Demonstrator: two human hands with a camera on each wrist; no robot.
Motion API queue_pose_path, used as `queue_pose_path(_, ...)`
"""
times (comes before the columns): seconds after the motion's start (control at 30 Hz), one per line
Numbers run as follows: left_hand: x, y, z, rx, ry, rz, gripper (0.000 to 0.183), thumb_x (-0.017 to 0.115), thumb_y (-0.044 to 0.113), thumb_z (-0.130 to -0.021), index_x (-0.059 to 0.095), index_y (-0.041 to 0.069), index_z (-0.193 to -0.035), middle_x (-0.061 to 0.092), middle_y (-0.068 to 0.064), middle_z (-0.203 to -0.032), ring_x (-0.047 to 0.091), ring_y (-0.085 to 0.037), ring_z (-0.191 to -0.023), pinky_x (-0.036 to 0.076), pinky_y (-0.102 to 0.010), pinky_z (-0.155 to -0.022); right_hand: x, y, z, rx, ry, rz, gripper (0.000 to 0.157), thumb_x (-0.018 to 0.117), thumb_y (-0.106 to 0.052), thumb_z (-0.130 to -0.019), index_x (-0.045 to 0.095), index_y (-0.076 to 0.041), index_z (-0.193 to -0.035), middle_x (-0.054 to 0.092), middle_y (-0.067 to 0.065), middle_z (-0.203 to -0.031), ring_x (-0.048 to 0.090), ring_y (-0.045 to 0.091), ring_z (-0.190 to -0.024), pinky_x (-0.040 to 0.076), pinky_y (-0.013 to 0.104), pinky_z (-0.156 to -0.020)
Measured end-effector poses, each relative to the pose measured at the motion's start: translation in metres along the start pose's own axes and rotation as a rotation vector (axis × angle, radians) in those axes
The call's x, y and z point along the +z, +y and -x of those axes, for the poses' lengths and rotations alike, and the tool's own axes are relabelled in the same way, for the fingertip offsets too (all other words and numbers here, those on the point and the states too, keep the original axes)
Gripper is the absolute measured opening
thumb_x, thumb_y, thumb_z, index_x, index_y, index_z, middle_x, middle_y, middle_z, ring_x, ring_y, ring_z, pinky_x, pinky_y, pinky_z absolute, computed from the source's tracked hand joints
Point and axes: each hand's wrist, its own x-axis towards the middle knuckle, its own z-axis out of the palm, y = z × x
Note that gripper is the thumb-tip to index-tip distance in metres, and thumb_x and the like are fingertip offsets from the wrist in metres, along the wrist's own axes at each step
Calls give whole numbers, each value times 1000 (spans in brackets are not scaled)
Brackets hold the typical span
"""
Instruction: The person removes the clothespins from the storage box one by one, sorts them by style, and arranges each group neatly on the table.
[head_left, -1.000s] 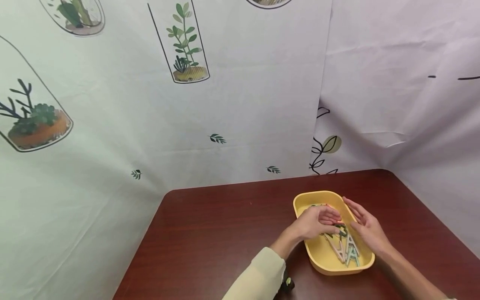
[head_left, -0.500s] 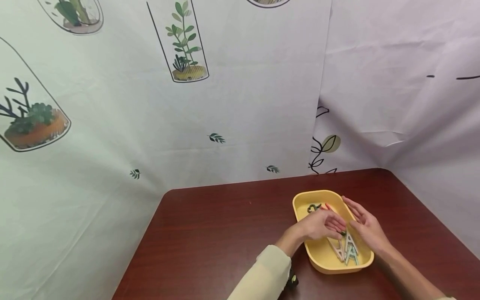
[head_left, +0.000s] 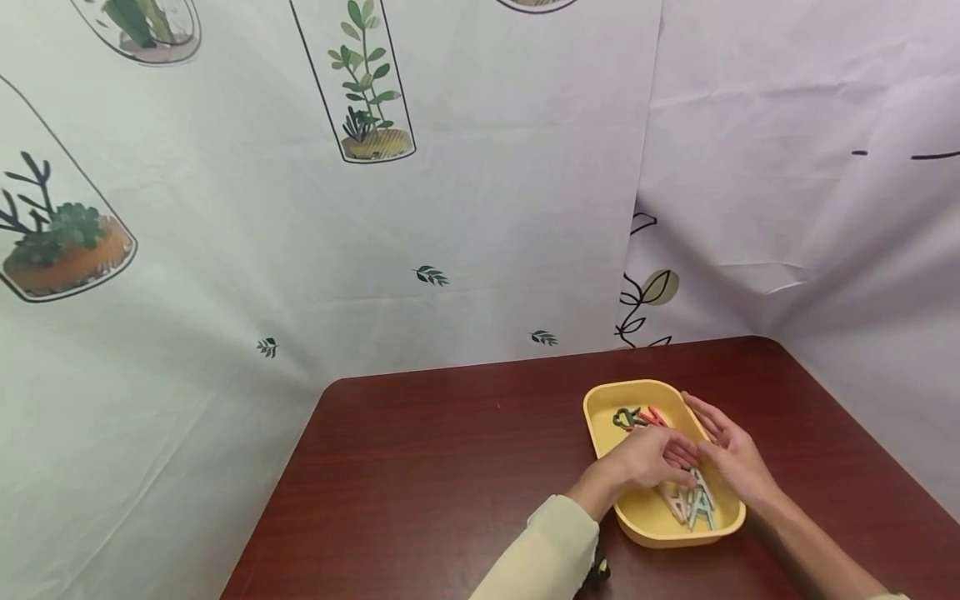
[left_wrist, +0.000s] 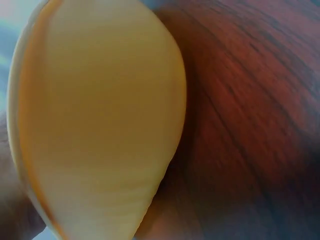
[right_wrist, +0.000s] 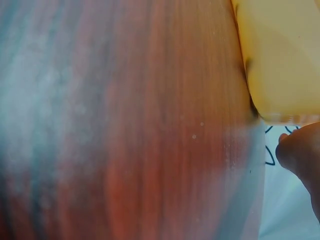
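Observation:
A yellow tray [head_left: 652,533] stands on the right half of the dark red table. Within it lie clothespins: a mint one [head_left: 701,510], pale pink and white ones beside it, and a red one [head_left: 655,417] near a dark green clip [head_left: 624,418] farther back. Over the tray's middle, my left hand [head_left: 652,457] has loosely bent fingers and the thumb apart, with no object visible in it; the clips below are partly hidden. My right hand [head_left: 735,458] holds the tray's right rim, thumb over the edge and fingers along the outside. The left wrist view shows mostly tray wall [left_wrist: 100,110].
The brown-red table [head_left: 435,475] runs far to the left of the tray. A printed cloth [head_left: 487,208] with plant drawings hangs behind it. A small black object [head_left: 597,575] shows beside the left sleeve [head_left: 543,550].
My left hand has shifted right and toward the near end of the tray, uncovering the dark green clip and red clothespin at the far end. My right hand keeps its place on the rim.

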Motion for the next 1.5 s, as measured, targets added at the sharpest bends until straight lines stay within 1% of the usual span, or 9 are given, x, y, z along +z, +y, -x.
queue_pose_path(0.2, 9, 2, 0, -9, 52, -105, 30, 89, 9, -88, 77, 14, -114, 76, 16, -94, 61, 12, -77, 48, -6, -71, 0, 2, 1, 8, -2, -14, 68, 38, 28, -91, 37, 10, -157, 51, -14, -158, 46, -9, -139, 42, 10, -103)
queue_pose_path(0.37, 10, 2, 0, -22, 93, -144, 27, 90, 13, -87, 77, 18, -111, 73, 18, -90, 60, 11, -77, 47, -7, -71, 0, 1, 0, -14, -4, -17, 68, 37, 28, -90, 37, 13, -156, 51, -13, -159, 46, -8, -140, 42, 10, -104)
queue_pose_path(0.47, 11, 2, -1, -33, 143, -171, 25, 91, 16, -86, 77, 20, -107, 71, 20, -88, 58, 12, -76, 46, -6, -70, 0, 0, 0, -17, -2, -15, 66, 39, 28, -91, 37, 13, -155, 52, -13, -158, 46, -8, -140, 42, 10, -103)
queue_pose_path(0.63, 11, -1, -4, -50, 234, -257, 25, 92, 20, -86, 77, 24, -105, 69, 22, -86, 56, 14, -74, 43, -5, -70, 0, -1, -1, -14, -4, -21, 63, 39, 26, -94, 37, 13, -156, 52, -14, -158, 46, -9, -140, 44, 11, -102)
queue_pose_path(0.83, 12, -3, -7, -55, 289, -301, 25, 91, 18, -86, 78, 24, -106, 69, 23, -87, 56, 15, -73, 41, -3, -69, -1, 0, 0, -10, -12, -39, 63, 38, 26, -96, 37, 12, -157, 51, -15, -159, 46, -9, -140, 46, 11, -100)
queue_pose_path(0.93, 12, -3, -6, -61, 301, -305, 26, 92, 17, -85, 78, 24, -106, 69, 23, -86, 55, 15, -73, 41, -3, -68, -1, 1, 0, -10, -10, -40, 63, 38, 26, -95, 36, 13, -156, 51, -14, -159, 45, -9, -140, 46, 12, -100)
queue_pose_path(1.13, 14, -3, -6, -72, 311, -371, 26, 93, 20, -85, 78, 27, -106, 67, 26, -87, 54, 15, -74, 40, -4, -70, 0, 1, 1, -8, -2, -27, 62, 38, 26, -95, 36, 14, -156, 52, -15, -158, 45, -10, -139, 46, 11, -100)
queue_pose_path(1.37, 15, -4, -7, -72, 300, -437, 26, 92, 25, -87, 76, 29, -107, 66, 27, -88, 51, 16, -75, 38, -4, -73, 0, 1, 0, -1, -4, -46, 63, 38, 27, -95, 37, 13, -156, 52, -15, -158, 46, -9, -140, 47, 11, -99)
queue_pose_path(1.5, 15, -4, -8, -47, 281, -489, 25, 90, 27, -88, 76, 29, -107, 66, 28, -88, 50, 16, -75, 37, -3, -73, 0, 0, 1, 16, 2, -33, 64, 39, 26, -95, 38, 10, -157, 52, -16, -157, 47, -10, -138, 47, 11, -98)
